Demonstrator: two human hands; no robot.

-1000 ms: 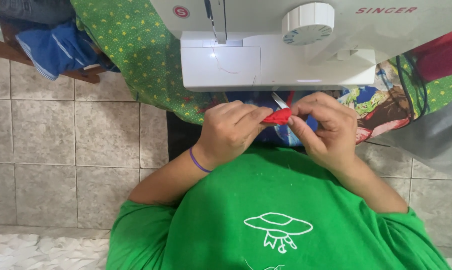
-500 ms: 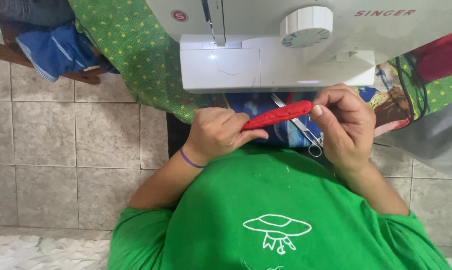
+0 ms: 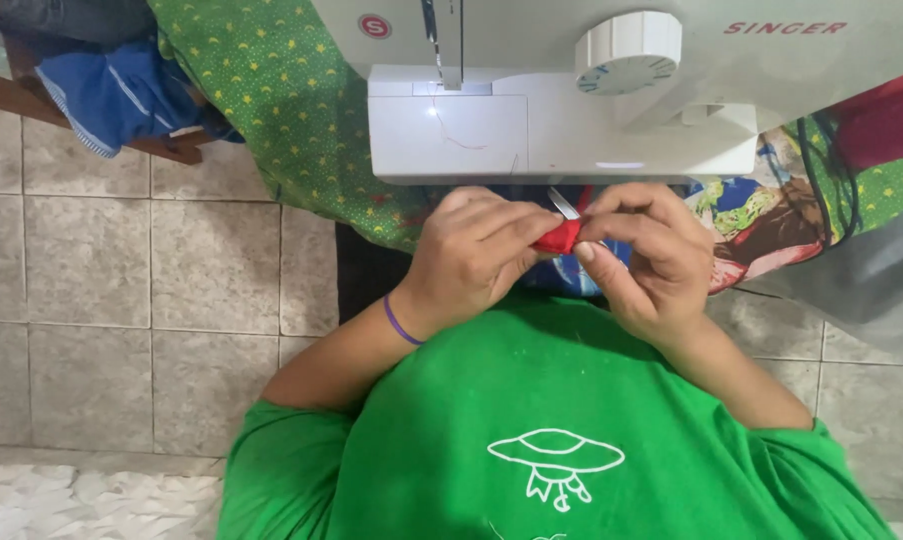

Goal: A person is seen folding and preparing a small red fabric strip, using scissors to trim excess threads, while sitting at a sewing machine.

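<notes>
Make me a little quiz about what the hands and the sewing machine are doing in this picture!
1. True or false: both hands pinch the small red piece between them.
2. Which wrist wears the thin purple band? A) left B) right C) neither
3. Fill in: the white sewing machine stands on a ______ cloth with yellow dots.

Key
1. True: the left hand and the right hand meet on it, in front of the machine.
2. A, the left one.
3. Green.
</notes>
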